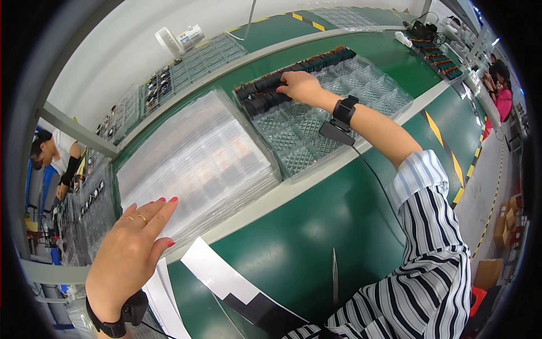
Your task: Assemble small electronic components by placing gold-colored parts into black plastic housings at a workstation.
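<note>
My right hand (pixel 303 87) reaches into the far rows of a clear compartment tray (pixel 302 133). Its thumb and fingers close in a pinch on one of the small black parts with orange ends (pixel 257 101) that are packed along the tray's far side. The grip itself is partly hidden. The nearer compartments show a bare crosshatched bottom. My left hand (pixel 130 243) is open, fingers stretched out, over the near left corner of a stack of clear plastic trays (pixel 197 158). Each wrist wears a black band with a small device.
Tweezers (pixel 335 277) and white sheets (pixel 212 263) lie on the green bench (pixel 282 231). A pale rail (pixel 226 229) runs along the trays' near edge. Further trays of parts (pixel 192 65) and a small white fan (pixel 179 39) stand behind. Other people work at far left and far right.
</note>
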`<state>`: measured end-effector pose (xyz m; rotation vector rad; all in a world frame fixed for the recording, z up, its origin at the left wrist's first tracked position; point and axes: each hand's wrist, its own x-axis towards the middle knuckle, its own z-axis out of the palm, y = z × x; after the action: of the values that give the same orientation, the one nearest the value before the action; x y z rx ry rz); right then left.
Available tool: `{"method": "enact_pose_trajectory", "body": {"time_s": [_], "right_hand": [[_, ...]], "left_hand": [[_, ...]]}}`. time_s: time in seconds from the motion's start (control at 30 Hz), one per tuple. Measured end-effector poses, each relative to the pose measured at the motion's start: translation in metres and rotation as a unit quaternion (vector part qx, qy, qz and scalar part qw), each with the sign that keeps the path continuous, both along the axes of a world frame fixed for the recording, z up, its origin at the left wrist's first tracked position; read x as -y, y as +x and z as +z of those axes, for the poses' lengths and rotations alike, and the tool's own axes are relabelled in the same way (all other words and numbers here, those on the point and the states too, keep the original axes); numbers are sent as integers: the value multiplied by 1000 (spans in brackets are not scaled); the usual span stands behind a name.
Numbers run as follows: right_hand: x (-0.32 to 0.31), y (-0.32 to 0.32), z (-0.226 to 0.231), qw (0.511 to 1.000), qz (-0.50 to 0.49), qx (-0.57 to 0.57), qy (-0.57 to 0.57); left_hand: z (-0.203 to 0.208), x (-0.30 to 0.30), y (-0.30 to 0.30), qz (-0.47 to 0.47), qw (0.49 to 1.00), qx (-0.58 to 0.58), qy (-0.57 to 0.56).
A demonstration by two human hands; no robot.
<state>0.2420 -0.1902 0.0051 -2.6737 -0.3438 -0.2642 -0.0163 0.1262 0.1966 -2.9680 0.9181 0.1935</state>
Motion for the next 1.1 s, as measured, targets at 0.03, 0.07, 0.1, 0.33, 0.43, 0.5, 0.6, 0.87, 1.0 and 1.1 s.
{"method": "enact_pose_trajectory", "body": {"time_s": [0.03,0.07,0.1,0.33,0.43,0.5,0.6,0.87,1.0,1.1], "right_hand": [[1,-1,-1,1000,-15,10,7],[1,-1,-2,1000,-14,10,7],[2,-2,-3,999,-19,6,29],[12,11,-14,996,-53,17,63],[18,12,-14,996,-73,4,48],[19,9,-15,995,-67,15,71],[20,5,-17,991,-55,38,117],[32,3,-18,952,-39,-105,284],[24,-4,-20,944,23,-82,318],[12,-12,-19,990,73,91,74]], "left_hand": [[1,-1,-3,2,1000,0,0],[1,-3,-6,5,1000,0,2],[2,-5,-8,9,1000,1,3],[6,-8,-17,11,1000,8,4],[7,-9,-21,16,1000,12,7],[9,-11,-24,18,1000,15,10],[11,-10,-28,21,1000,18,9],[15,-5,-39,24,999,23,8],[18,-2,-41,29,999,15,5],[20,0,-41,42,999,-1,2]]}}
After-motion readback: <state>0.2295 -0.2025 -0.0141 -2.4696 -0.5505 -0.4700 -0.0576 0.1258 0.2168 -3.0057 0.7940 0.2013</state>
